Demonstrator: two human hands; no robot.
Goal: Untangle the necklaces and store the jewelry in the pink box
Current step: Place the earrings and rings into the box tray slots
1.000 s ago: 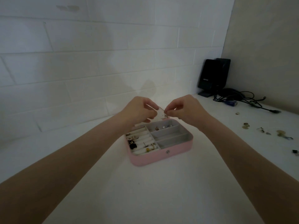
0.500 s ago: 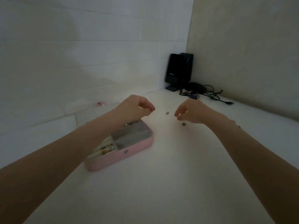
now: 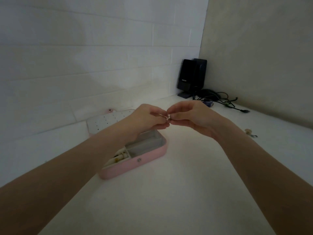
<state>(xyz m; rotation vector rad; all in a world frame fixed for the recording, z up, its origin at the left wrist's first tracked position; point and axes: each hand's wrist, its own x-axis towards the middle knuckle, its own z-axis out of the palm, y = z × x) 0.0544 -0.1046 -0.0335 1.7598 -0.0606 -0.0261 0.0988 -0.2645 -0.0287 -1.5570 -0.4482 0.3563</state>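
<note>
Hands: left hand (image 3: 149, 118) and right hand (image 3: 188, 116) both pinch small jewelry piece (image 3: 168, 117).
Risk: piece slips, misses pink box (image 3: 135, 164), skitters across worktop (image 3: 169, 200).

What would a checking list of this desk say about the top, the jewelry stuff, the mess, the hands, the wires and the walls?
Surface: white tabletop, dimly lit.
Job's things: open pink box, jewelry in its left compartments; perforated white lid behind; a small shiny piece held above the box.
Clutter: small loose jewelry bits at the right.
Hands: left hand and right hand pinch the piece between fingertips.
Cables: black cable tangle in the corner.
Surroundings: white brick wall, beige wall, black speaker.
</note>
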